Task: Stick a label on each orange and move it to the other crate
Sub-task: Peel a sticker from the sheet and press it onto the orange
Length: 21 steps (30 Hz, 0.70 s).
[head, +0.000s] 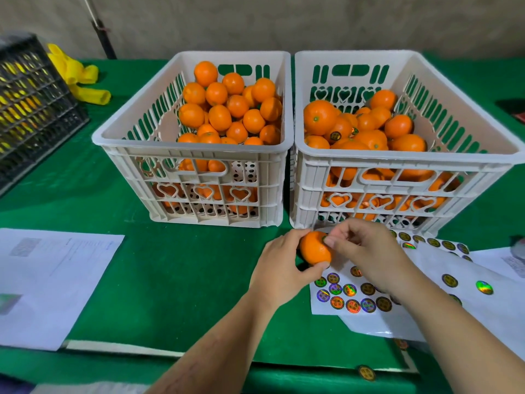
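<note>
Right-hand fingers [331, 242] curled, tips pressing a small round label [324, 238] onto the top of the orange [314, 249]; whether it's fully stuck down I can't tell, the fingertips cover most of it. Left hand [279, 268] grips the orange from the side, thumb underneath, fingers wrapped behind; my read is that steadies the fruit so the right hand [366, 251] can press without it rolling. Orange is held just above the green tabletop [176, 280], right in front of the gap between the two white crates. Sticker sheet [352, 294] lies directly under the right wrist, so a fresh label is a short reach. Right crate [409, 157] holds oranges with labels showing on a couple, so that's probably the destination; left crate [190, 146] shows none that I can see, probably the source. Both are roughly half full or more, so plenty left. Loose label [366, 373] is stuck near the front tabletop edge. Papers [51, 280] at left, black crate [31, 109] and a yellow item [76, 75] far left, out of the working path.
</note>
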Each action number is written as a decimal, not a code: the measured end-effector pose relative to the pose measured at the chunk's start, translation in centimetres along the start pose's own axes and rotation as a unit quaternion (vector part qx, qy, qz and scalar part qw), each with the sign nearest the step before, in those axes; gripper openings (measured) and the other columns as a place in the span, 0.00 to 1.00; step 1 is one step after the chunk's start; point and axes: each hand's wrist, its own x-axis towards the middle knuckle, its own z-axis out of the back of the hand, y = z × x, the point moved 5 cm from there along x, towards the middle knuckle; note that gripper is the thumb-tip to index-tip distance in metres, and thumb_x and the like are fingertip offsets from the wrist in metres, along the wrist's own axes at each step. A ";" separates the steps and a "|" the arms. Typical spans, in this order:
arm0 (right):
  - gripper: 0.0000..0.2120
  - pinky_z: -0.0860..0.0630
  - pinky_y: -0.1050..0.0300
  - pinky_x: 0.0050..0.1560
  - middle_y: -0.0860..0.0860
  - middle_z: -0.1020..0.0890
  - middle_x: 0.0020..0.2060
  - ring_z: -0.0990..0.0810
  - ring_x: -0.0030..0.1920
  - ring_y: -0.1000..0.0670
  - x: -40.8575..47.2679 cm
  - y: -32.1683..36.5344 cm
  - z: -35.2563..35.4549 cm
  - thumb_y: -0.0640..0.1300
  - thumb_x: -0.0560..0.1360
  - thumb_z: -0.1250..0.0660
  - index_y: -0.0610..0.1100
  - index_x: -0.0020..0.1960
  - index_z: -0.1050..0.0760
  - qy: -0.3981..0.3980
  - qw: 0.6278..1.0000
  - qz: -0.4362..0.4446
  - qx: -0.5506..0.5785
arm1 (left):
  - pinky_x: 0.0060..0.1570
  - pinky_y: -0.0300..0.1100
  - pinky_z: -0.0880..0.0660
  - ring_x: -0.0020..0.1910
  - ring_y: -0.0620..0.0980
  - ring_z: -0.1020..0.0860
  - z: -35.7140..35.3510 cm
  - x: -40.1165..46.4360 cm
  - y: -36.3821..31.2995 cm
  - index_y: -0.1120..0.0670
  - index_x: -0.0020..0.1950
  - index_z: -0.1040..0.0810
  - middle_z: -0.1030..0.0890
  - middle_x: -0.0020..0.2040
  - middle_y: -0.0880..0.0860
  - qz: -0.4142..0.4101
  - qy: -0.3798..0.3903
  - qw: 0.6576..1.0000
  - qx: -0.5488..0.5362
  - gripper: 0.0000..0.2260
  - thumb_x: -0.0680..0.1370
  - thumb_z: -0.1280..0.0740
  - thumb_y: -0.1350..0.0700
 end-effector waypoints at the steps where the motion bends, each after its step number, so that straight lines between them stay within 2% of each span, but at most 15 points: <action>1: 0.05 0.26 0.65 0.38 0.54 0.17 0.35 0.21 0.34 0.58 0.4 0.3 -0.7 0.42 0.76 0.25 0.50 0.42 0.18 0.032 0.999 -0.012 0.008 | 0.64 0.46 0.27 0.65 0.45 0.27 0.0 -0.1 0.0 0.34 0.72 0.34 0.23 0.64 0.38 -0.001 -0.001 1.000 -0.003 0.32 0.71 0.31 0.28; 3: 0.05 0.24 0.58 0.41 0.53 0.17 0.36 0.20 0.37 0.55 1.0 0.6 -1.6 0.43 0.76 0.26 0.49 0.43 0.19 0.066 0.996 -0.025 -0.046 | 0.65 0.46 0.27 0.65 0.43 0.27 0.1 -0.1 -0.1 0.34 0.72 0.34 0.22 0.64 0.36 -0.006 -0.003 1.000 -0.007 0.32 0.71 0.31 0.28; 5: 0.06 0.24 0.52 0.45 0.54 0.19 0.39 0.21 0.42 0.52 1.4 0.9 -1.8 0.50 0.78 0.28 0.52 0.46 0.23 0.082 0.982 -0.033 -0.169 | 0.66 0.46 0.28 0.64 0.43 0.28 0.1 -0.1 -0.2 0.35 0.73 0.34 0.23 0.64 0.36 -0.009 -0.004 1.000 -0.006 0.32 0.72 0.31 0.29; 7: 0.12 0.24 0.50 0.43 0.54 0.21 0.40 0.23 0.42 0.50 1.8 0.8 -1.7 0.61 0.78 0.33 0.53 0.47 0.29 0.108 0.942 -0.063 -0.312 | 0.64 0.46 0.27 0.63 0.43 0.27 0.2 -0.1 -0.2 0.34 0.72 0.34 0.23 0.62 0.36 -0.006 -0.002 1.000 -0.007 0.31 0.71 0.30 0.29; 9: 0.21 0.27 0.51 0.39 0.53 0.23 0.38 0.24 0.39 0.51 2.1 0.1 -1.0 0.69 0.76 0.36 0.52 0.48 0.34 0.131 0.905 -0.115 -0.388 | 0.62 0.46 0.27 0.61 0.43 0.27 0.1 -0.1 0.0 0.34 0.69 0.33 0.23 0.60 0.35 -0.007 -0.001 1.000 -0.009 0.30 0.71 0.30 0.29; 11: 0.23 0.26 0.50 0.41 0.52 0.21 0.42 0.22 0.42 0.50 2.3 -0.5 -0.6 0.70 0.75 0.36 0.51 0.52 0.33 0.161 0.910 -0.143 -0.354 | 0.61 0.44 0.28 0.60 0.40 0.28 0.1 -0.2 -0.1 0.34 0.68 0.33 0.23 0.59 0.35 -0.016 -0.006 1.000 -0.005 0.29 0.71 0.30 0.28; 14: 0.25 0.24 0.47 0.58 0.51 0.23 0.59 0.22 0.57 0.48 2.4 -0.8 -1.3 0.63 0.78 0.33 0.54 0.69 0.32 0.194 0.940 -0.122 -0.252 | 0.62 0.44 0.27 0.60 0.40 0.28 0.1 0.0 -0.1 0.35 0.69 0.33 0.23 0.60 0.35 -0.027 0.000 1.000 -0.013 0.30 0.71 0.29 0.29; 15: 0.25 0.24 0.47 0.61 0.51 0.23 0.61 0.22 0.58 0.48 2.3 -0.8 -1.8 0.61 0.78 0.33 0.55 0.71 0.32 0.202 0.949 -0.116 -0.211 | 0.62 0.45 0.26 0.60 0.40 0.27 0.1 -0.1 -0.1 0.36 0.69 0.32 0.23 0.60 0.36 -0.029 0.007 0.999 -0.024 0.30 0.71 0.28 0.30; 18: 0.22 0.20 0.49 0.55 0.53 0.21 0.55 0.19 0.51 0.52 1.5 -0.6 -2.6 0.63 0.75 0.29 0.57 0.64 0.28 0.187 0.969 -0.087 -0.135 | 0.56 0.38 0.26 0.58 0.35 0.26 0.4 -0.3 -0.1 0.35 0.69 0.30 0.23 0.59 0.34 -0.025 0.017 0.996 -0.080 0.31 0.70 0.26 0.30; 21: 0.20 0.19 0.53 0.49 0.49 0.24 0.59 0.20 0.54 0.50 0.9 -0.2 -2.5 0.58 0.73 0.24 0.56 0.60 0.27 0.153 0.984 -0.084 -0.041 | 0.55 0.30 0.30 0.61 0.35 0.26 1.1 -0.8 -0.6 0.36 0.69 0.30 0.25 0.59 0.32 -0.043 -0.006 0.991 -0.124 0.31 0.70 0.25 0.31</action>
